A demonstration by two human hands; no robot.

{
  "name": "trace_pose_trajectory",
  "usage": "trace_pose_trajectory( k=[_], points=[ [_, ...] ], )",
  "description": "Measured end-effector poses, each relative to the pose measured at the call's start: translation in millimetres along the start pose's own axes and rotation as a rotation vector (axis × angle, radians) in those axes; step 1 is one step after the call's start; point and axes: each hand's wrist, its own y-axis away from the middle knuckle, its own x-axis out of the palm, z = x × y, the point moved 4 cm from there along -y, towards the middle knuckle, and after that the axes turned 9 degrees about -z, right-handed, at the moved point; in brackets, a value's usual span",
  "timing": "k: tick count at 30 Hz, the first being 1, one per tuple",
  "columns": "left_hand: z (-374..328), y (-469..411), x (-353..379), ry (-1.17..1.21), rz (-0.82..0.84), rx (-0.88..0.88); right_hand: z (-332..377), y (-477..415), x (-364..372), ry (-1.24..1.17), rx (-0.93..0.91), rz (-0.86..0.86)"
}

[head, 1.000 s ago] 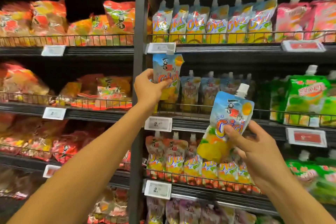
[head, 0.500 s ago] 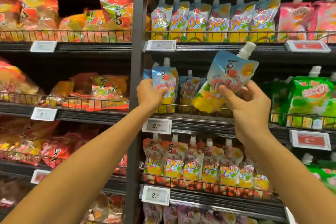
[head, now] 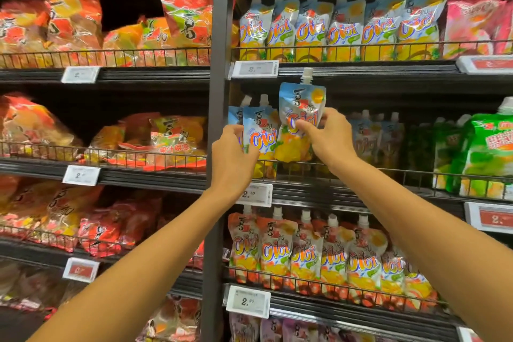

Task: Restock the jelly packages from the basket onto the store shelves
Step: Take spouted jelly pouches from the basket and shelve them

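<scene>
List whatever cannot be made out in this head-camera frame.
Basket: outside the head view.
Lower part of the shelved blue-and-yellow spouted jelly pouch: head view, covered by the gripping left hand.
Red shelf price tag digits: head view, blurred, cut by right edge.
Shadowed pouches behind the right hand, which pinches a raised matching pouch: head view, too dark.

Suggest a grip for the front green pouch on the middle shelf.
Probably pinch the green pouch across its upper body just below the white cap, coming from the front and above: it stands upright and the wire rail fences its lower part.
</scene>
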Motion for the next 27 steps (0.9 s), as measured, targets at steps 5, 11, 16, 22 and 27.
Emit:
trace_pose_trajectory(
  k=[5, 11, 16, 22, 27],
  points=[
    [-10, 28, -8, 0.119, 0.036, 0.007, 4, -2, 16, 0.036, 0.031, 0.055],
    [-12, 66, -6, 0.184, 0.14, -0.019, 0, 7, 12, 0.014, 0.012, -0.034],
    [-2, 93, 8, 0.184, 0.271, -0.103, -16, 15, 13, 0.111, 0.089, 0.084],
    [12, 128, 25, 0.223, 0.412, -0.358, -15, 16, 16, 0.299, 0.087, 0.254],
    [32, 179, 28, 0.314, 0.554, -0.545, -11, 35, -3, 0.304, -0.023, 0.205]
  ],
)
